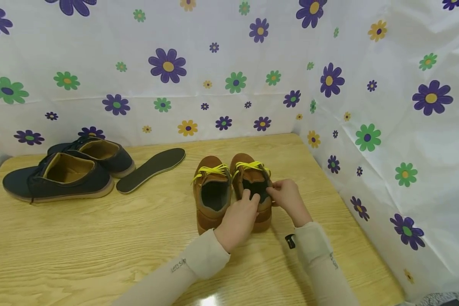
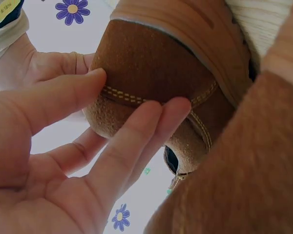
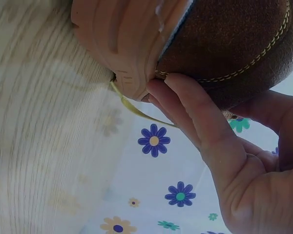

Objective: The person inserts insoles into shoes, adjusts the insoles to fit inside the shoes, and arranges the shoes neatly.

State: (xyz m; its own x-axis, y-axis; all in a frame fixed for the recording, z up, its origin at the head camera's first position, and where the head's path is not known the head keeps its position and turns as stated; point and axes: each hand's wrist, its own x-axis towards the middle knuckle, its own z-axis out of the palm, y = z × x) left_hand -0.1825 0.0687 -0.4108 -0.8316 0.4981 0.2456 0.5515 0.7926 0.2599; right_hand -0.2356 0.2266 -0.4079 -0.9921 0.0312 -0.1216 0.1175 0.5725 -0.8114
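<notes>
Two brown shoes with yellow laces stand side by side, toes away from me, in the head view: a left one [image 1: 214,187] and a right one [image 1: 263,212]. My left hand [image 1: 238,221] grips the right shoe's collar at its heel, thumb and fingers on either side of the suede [image 2: 141,63] in the left wrist view. My right hand [image 1: 288,197] pinches the same shoe's right side. In the right wrist view its fingers [image 3: 190,102] touch the suede just by the sole [image 3: 122,44]. Part of the shoe's opening is hidden behind the hands.
A dark insole [image 1: 151,170] lies left of the brown shoes. Further left stand two navy shoes, a front one [image 1: 72,180] and a rear one [image 1: 116,159]. A small black item [image 1: 290,241] is beside my right cuff. Flowered cloth [image 1: 199,85] rises behind and right of the wooden surface [image 1: 137,225].
</notes>
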